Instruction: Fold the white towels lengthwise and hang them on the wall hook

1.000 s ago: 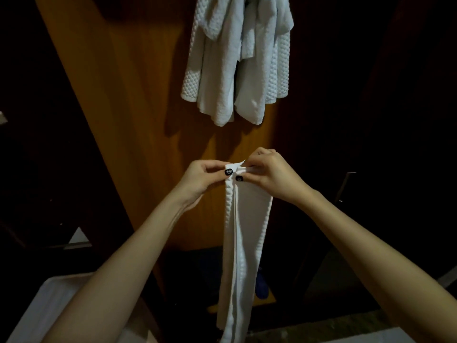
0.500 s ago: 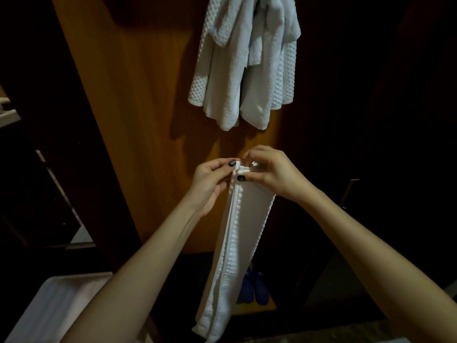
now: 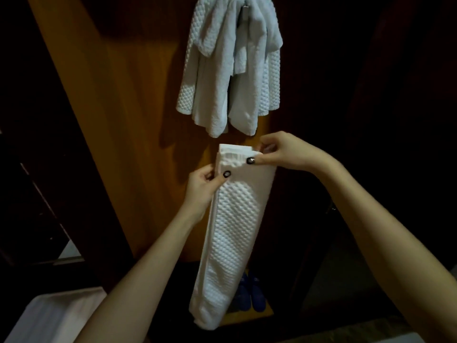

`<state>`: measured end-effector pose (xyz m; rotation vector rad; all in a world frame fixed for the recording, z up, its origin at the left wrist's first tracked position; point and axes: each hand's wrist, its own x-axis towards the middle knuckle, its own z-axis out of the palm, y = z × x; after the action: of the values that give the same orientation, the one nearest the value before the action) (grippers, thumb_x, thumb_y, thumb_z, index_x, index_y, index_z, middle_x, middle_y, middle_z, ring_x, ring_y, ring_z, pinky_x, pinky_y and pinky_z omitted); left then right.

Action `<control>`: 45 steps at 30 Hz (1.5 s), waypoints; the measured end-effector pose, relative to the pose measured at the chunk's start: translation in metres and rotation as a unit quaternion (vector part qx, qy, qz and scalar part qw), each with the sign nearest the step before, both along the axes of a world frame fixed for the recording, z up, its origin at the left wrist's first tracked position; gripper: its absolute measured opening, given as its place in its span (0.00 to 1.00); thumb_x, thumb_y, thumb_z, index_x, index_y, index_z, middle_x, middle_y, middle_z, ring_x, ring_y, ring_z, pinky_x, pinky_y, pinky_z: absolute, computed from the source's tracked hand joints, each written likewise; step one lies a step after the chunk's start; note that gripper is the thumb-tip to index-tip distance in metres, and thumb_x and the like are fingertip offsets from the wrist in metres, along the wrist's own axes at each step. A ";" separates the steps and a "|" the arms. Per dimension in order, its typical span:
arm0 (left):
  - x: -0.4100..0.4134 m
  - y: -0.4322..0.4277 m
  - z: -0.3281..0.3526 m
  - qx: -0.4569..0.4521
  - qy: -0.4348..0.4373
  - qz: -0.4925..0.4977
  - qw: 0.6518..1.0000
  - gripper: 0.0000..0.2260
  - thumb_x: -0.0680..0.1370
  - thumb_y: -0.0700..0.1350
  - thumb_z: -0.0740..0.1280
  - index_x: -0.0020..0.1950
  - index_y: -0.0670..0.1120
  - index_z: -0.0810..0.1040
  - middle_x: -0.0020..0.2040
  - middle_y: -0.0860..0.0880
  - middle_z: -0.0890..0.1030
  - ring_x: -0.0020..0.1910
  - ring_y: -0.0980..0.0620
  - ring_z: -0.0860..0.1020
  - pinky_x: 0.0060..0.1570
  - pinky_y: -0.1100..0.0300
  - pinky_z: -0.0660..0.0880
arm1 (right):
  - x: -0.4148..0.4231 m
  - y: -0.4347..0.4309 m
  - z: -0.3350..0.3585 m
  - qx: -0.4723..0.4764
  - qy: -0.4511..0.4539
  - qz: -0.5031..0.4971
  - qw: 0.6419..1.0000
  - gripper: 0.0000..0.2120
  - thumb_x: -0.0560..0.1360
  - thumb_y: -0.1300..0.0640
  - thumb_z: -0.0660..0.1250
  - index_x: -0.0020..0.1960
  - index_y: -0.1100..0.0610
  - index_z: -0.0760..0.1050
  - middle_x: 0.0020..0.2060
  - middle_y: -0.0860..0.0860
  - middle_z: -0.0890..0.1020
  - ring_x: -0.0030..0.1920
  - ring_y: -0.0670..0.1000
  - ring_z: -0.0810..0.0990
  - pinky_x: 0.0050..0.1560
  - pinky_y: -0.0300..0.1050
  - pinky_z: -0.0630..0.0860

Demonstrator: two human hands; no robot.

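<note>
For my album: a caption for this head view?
Both hands, left and right, pinch a folded towel below towels hanging on a wooden panel.

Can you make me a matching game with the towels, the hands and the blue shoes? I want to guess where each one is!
Things:
1. folded towel
2. hanging towels
3. blue shoes
4. left hand

Places:
A. on the floor, low down
B. up on the wooden wall
C. held by both hands
D. pinching the towel's left edge

Pairs: 1-C, 2-B, 3-A, 4-D
</note>
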<state>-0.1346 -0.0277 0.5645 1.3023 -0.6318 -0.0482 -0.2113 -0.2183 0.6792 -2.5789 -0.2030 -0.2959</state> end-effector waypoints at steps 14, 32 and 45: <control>0.002 -0.025 0.064 -0.072 -0.039 -0.032 0.996 0.08 0.81 0.37 0.62 0.56 0.49 0.74 0.49 0.55 0.84 0.51 0.56 0.82 0.47 0.63 0.78 | -0.007 -0.015 -0.046 0.441 -0.062 0.057 0.893 0.40 0.74 0.57 0.72 0.78 0.51 0.53 0.66 0.51 0.77 0.65 0.50 0.77 0.63 0.48 0.75; -0.021 -0.037 0.018 0.011 -0.024 0.096 0.995 0.10 0.79 0.38 0.64 0.58 0.46 0.68 0.55 0.49 0.74 0.51 0.61 0.76 0.49 0.71 0.73 | -0.023 0.001 -0.053 0.333 -0.247 -0.010 0.910 0.18 0.76 0.68 0.65 0.55 0.46 0.79 0.55 0.39 0.80 0.58 0.41 0.78 0.54 0.35 0.73; -0.065 -0.033 -0.074 0.114 -0.114 0.243 0.957 0.14 0.74 0.43 0.72 0.49 0.60 0.72 0.49 0.60 0.72 0.49 0.61 0.74 0.47 0.73 0.69 | -0.015 -0.015 -0.049 0.418 -0.212 -0.003 0.883 0.16 0.75 0.61 0.70 0.56 0.43 0.81 0.57 0.43 0.82 0.60 0.48 0.79 0.61 0.52 0.77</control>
<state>-0.1994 -0.0609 0.4901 1.6727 -0.4922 0.4506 -0.2266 -0.2332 0.6304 -1.6328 -0.1696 -0.7639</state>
